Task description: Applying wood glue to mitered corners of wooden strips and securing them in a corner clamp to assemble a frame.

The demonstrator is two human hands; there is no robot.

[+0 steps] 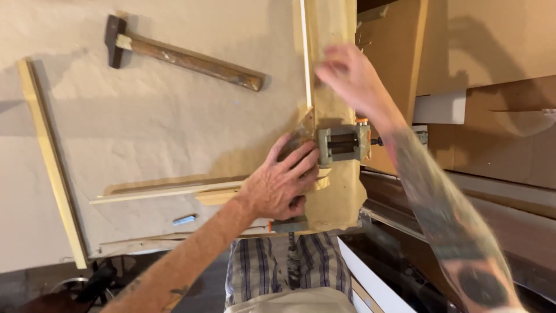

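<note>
At mid-frame the left hand (282,184) presses flat, fingers spread, on the paper-wrapped corner beside the clamp (343,145). The right hand (347,72), blurred and empty, hovers loosely open just above it. The strip (306,55) runs up-frame; the left hand is nearer.

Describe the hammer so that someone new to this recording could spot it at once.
Start at the broad pale paper-covered worktable that fills the left of the view. Near its top edge, left of the brown-paper-wrapped board, lies the wooden-handled hammer with a dark metal head, clear of both hands. Unlike the thin pale wooden strips around it, it is thick, worn brown and capped by a dark blocky head.
</note>
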